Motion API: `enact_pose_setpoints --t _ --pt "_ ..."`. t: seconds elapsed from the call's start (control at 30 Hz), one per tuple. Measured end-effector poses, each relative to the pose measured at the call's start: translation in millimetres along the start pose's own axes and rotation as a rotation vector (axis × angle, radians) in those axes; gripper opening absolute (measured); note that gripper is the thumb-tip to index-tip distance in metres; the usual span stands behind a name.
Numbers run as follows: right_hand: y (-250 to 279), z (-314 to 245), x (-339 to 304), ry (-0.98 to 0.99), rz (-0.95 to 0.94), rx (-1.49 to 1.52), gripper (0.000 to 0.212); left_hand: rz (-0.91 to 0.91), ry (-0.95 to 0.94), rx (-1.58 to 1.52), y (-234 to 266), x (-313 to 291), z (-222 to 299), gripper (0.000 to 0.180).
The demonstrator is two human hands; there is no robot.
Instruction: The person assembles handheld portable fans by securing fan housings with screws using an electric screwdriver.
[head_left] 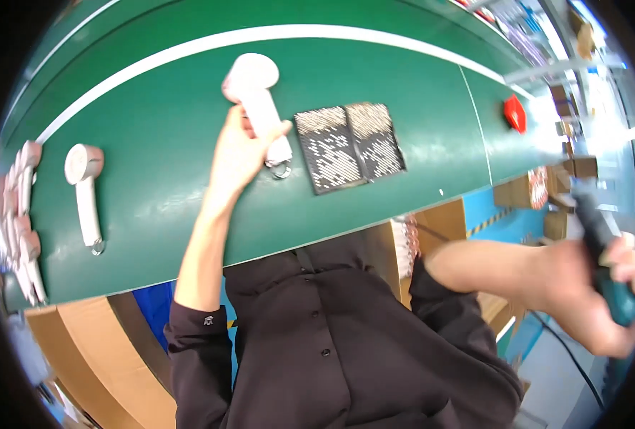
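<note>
My left hand (240, 151) is closed round the handle of a white-and-pink handheld fan (261, 107) on the green bench. The fan's round head points away from me, and a metal ring hangs at its handle end. Just right of it lies a black two-part tray (319, 151) filled with rows of small screws. Off the bench at the far right, my right hand (603, 293) grips a teal-and-black electric screwdriver (617, 294), blurred by motion. A second handheld fan (86, 196) rests on the bench to the left, away from both hands.
Several more fans (18, 214) are bunched at the bench's left end. A red tray (515, 114) sits at the right end of the green bench top (160, 214). Cardboard boxes (110, 357) stand below the front edge. A black cord (567, 350) hangs at lower right.
</note>
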State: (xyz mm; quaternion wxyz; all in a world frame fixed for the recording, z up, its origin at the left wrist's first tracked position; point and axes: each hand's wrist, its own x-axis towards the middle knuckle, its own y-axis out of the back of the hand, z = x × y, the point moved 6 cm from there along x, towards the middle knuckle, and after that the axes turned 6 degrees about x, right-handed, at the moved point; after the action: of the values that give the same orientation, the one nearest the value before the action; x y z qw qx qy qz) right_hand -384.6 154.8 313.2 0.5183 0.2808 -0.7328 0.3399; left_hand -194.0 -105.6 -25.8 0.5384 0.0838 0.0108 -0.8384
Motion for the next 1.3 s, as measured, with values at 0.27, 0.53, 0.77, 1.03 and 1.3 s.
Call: enact_pose_setpoints --t 0.27,0.53,0.77,1.03,1.3 --pt "-48 79 -142 -0.502 0.207 0.375 0.021 0.121 0.003 0.269 3 -32 13 0.067" --pt "-62 107 -167 -0.636 0.169 0.434 0.021 0.323 -0.246 0.770 4 -46 21 0.052" --pt "-59 116 -176 -0.694 0.176 0.501 0.020 0.268 0.022 0.832 -1 -50 34 0.046" --pt "-56 125 -180 -0.785 0.102 0.621 0.022 0.140 -0.635 0.897 -20 -84 77 0.047" --pt "-67 123 -188 -0.837 0.051 0.625 0.024 0.043 -0.747 0.798 -30 -88 67 0.034"
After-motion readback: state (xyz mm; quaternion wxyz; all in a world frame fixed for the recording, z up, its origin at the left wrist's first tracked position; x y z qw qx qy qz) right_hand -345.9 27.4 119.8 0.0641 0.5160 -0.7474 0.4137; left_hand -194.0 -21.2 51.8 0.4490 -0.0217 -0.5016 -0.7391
